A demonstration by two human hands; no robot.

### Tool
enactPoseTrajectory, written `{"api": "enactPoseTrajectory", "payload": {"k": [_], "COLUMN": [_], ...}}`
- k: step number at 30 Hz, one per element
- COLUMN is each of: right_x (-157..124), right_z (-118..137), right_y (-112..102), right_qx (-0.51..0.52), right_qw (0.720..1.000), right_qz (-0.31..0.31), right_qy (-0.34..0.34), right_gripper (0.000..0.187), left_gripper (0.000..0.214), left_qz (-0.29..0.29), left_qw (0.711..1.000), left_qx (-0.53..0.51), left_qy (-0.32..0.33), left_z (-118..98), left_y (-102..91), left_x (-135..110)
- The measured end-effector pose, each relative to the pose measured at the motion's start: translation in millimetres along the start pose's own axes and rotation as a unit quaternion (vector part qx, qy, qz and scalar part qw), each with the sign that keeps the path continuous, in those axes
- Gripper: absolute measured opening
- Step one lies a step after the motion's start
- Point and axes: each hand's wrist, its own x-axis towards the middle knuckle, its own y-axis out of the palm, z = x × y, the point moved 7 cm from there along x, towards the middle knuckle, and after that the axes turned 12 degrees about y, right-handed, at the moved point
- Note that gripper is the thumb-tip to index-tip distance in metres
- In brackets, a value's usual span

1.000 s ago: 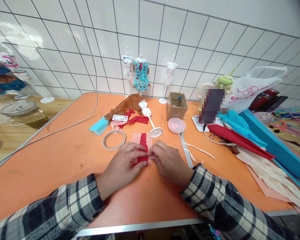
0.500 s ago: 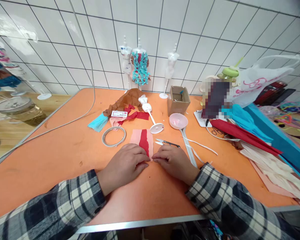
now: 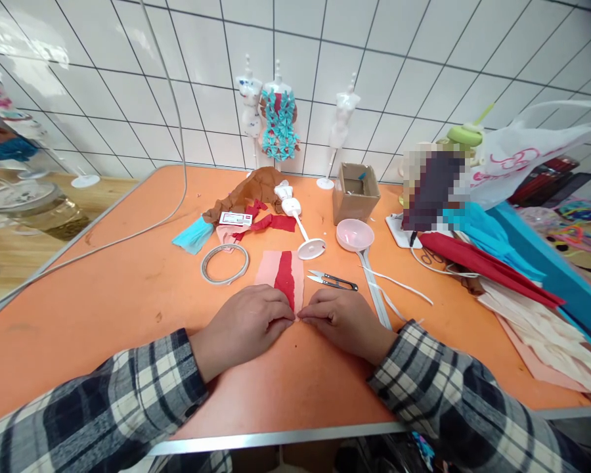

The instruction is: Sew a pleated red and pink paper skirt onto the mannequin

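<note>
A pale pink fabric piece (image 3: pixel 270 270) lies flat on the orange table (image 3: pixel 128 309), with a red strip (image 3: pixel 286 279) running down its middle. My left hand (image 3: pixel 246 326) and my right hand (image 3: pixel 342 320) rest side by side on its near edge. Both hands have their fingertips pinched together on that edge, meeting at the bottom of the red strip. Small thread snips (image 3: pixel 332 281) lie just beyond my right hand. A ring of tape (image 3: pixel 224 263) sits to the left of the fabric.
A fallen white mannequin stand (image 3: pixel 300 226), a pink bowl (image 3: pixel 355 234), a cardboard box (image 3: pixel 356 192) and fabric scraps (image 3: pixel 246 200) lie further back. Three small mannequins (image 3: pixel 278 118) stand by the tiled wall. Stacked red, blue and cream sheets (image 3: pixel 512 276) fill the right side. A white cable (image 3: pixel 142 230) crosses the left.
My hands slid back toward me along the fabric, from its middle to its near edge, uncovering the red strip and the snips. The view shifted slightly.
</note>
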Motion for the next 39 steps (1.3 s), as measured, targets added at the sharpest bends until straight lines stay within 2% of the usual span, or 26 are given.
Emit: {"api": "enactPoseTrajectory", "payload": {"k": [6, 12, 18, 23, 32, 39], "right_x": [-2.2, -8.7, -12.4, -8.6, -1.4, 3.3], "right_z": [7.0, 16.7, 7.8, 2.2, 8.7, 0.5], "right_y": [0.3, -0.3, -7.1, -13.3, 4.5, 3.8], "right_qx": [-0.084, -0.194, -0.153, -0.058, -0.094, -0.003], "right_qw": [0.996, 0.978, 0.983, 0.998, 0.994, 0.995], "right_qz": [0.004, 0.028, 0.024, 0.004, 0.012, 0.020], "right_qy": [-0.005, -0.077, -0.098, -0.030, 0.056, 0.103], "right_gripper": [0.021, 0.022, 0.030, 0.018, 0.018, 0.007], "left_gripper": [0.018, 0.027, 0.033, 0.027, 0.025, 0.016], "left_qz": [-0.002, 0.017, 0.038, 0.018, -0.005, -0.004], "left_qw": [1.000, 0.999, 0.996, 0.999, 1.000, 1.000], "left_qx": [-0.006, 0.034, 0.075, 0.040, 0.008, -0.010], "left_qy": [-0.014, 0.003, 0.009, 0.006, 0.008, -0.010], "left_z": [3.1, -2.2, -7.7, -1.8, 0.9, 3.6], "left_y": [2.8, 2.8, 0.9, 1.6, 3.3, 2.9], "left_x": [-0.6, -0.2, 3.7, 3.0, 4.2, 3.0]}}
